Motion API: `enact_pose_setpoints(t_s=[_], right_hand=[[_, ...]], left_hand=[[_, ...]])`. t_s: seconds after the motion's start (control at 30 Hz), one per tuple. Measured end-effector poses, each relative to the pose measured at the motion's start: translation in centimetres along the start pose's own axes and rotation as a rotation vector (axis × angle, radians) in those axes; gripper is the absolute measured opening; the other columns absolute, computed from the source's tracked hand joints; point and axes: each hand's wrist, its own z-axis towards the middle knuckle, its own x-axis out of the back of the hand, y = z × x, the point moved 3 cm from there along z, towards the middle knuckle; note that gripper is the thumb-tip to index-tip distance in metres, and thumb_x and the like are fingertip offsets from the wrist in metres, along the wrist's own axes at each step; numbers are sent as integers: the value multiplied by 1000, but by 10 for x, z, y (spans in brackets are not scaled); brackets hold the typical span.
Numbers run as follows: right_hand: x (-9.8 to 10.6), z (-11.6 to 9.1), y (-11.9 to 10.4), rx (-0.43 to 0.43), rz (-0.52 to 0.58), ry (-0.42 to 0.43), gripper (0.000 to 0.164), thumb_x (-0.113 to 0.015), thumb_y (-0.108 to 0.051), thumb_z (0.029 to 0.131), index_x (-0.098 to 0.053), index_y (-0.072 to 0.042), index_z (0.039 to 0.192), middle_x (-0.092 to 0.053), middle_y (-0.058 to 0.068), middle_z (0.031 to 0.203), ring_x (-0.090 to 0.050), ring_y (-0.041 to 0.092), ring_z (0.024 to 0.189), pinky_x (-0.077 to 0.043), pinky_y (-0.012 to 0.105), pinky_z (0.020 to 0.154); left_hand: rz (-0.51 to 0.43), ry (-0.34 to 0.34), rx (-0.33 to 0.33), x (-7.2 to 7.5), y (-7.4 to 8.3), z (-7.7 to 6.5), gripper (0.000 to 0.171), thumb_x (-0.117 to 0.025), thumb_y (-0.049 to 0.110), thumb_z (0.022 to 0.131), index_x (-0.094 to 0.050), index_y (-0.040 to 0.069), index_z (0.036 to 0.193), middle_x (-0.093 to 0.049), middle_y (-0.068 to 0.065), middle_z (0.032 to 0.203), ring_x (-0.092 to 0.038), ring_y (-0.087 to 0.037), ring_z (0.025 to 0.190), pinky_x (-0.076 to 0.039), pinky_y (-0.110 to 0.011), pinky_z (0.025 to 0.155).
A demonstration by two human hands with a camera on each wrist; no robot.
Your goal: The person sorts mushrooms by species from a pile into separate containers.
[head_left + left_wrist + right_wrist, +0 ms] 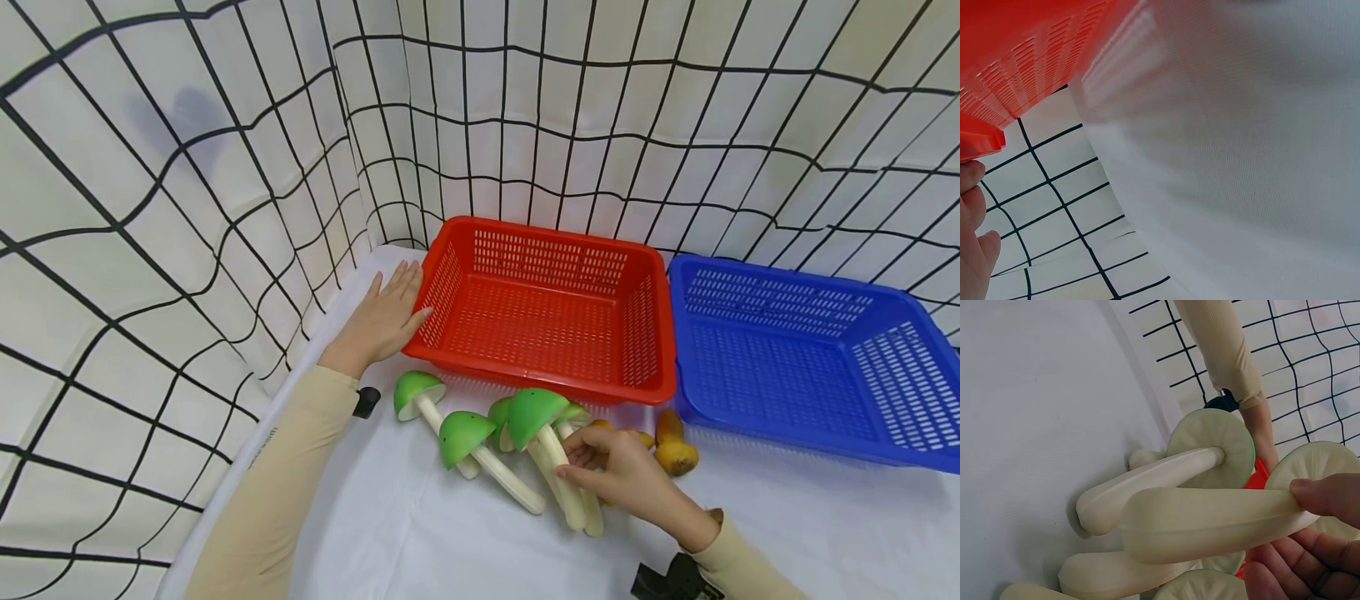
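With thumb and fingers, my right hand (630, 479) pinches the pale stem of a green-capped toy mushroom (536, 412). In the right wrist view that stem (1210, 525) lies above other mushroom stems. Flat along the left side of the red basket (532, 325), my left hand (378, 321) touches it with straight fingers. In front of the basket lie more green-capped mushrooms, one (463, 439) beside the held one and another (417, 392) farther left. Others sit partly hidden behind the held mushroom and my right hand.
A blue basket (772, 367) stands against the red one's right side. Brownish-yellow bulbous pieces (675, 457) lie near the blue basket's front left corner, partly behind my right hand. Black wire grid (225, 221) over white sheeting rises at the left and back.
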Motion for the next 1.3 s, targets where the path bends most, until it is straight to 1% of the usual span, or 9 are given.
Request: enact_pose_setpoints(t_s=[0.2, 0.4, 0.6, 0.7, 0.87, 0.97, 1.03, 1.2, 1.3], right_hand=[[5, 3, -6, -3, 23, -17, 15, -75, -13, 81, -68, -3, 90, -63, -1, 80, -60, 7, 71, -54, 24, 61], [11, 11, -10, 17, 53, -25, 14, -74, -10, 81, -68, -1, 90, -65, 1, 80, -61, 9, 72, -55, 25, 63], [23, 20, -13, 28, 45, 12, 15, -73, -8, 81, -69, 0, 93, -66, 1, 81, -62, 10, 73, -55, 26, 64], [30, 25, -13, 9, 50, 29, 15, -74, -8, 81, -69, 0, 93, -66, 1, 81, -62, 11, 73, -55, 26, 65], [41, 35, -13, -8, 56, 23, 15, -72, -8, 82, -68, 1, 94, -65, 2, 81, -63, 13, 74, -56, 26, 67], [46, 41, -13, -11, 53, 25, 15, -72, -8, 83, -68, 0, 95, -65, 3, 81, -63, 14, 73, -56, 27, 65], [48, 44, -12, -25, 69, 28, 15, -72, -8, 83, -68, 0, 95, -65, 4, 81, -63, 15, 72, -57, 30, 63], [53, 57, -8, -69, 118, 31, 17, -71, -8, 84, -67, 2, 97, -66, 8, 82, -65, 25, 74, -57, 35, 64], [55, 65, -5, -100, 130, 43, 19, -71, -11, 85, -67, 2, 98, -67, 9, 83, -64, 28, 75, -57, 32, 66]], left_hand=[[-7, 0, -4, 1, -2, -2, 66, -28, 37, 103, -7, -5, 148, -6, -18, 156, 2, -29, 144, 3, -48, 114], [-9, 11, 10, 4, -7, -4, 66, -30, 37, 102, -9, -5, 149, -7, -17, 156, 2, -29, 144, 3, -47, 114], [-14, 11, 7, 6, -8, -4, 66, -29, 37, 102, -9, -5, 148, -7, -18, 156, 1, -29, 144, 3, -48, 114], [-11, 10, 5, 5, -7, -3, 65, -29, 36, 103, -9, -6, 148, -7, -18, 156, 1, -29, 144, 2, -48, 114], [-16, 0, 2, 4, -4, -3, 65, -28, 36, 103, -8, -6, 148, -7, -19, 156, 2, -30, 144, 1, -49, 114], [-22, 1, -3, 3, -2, -2, 65, -28, 36, 103, -8, -6, 148, -7, -19, 156, 1, -30, 144, 1, -49, 114], [-22, 4, -5, 2, -1, -1, 65, -29, 36, 103, -9, -6, 148, -7, -18, 156, 1, -29, 144, 1, -49, 114], [-25, 12, -4, 0, -2, -1, 66, -30, 37, 102, -10, -5, 149, -8, -17, 156, 1, -28, 144, 2, -48, 114], [-27, 16, -8, 1, -2, -1, 65, -29, 37, 102, -9, -5, 149, -7, -17, 156, 1, -28, 144, 2, -47, 114]])
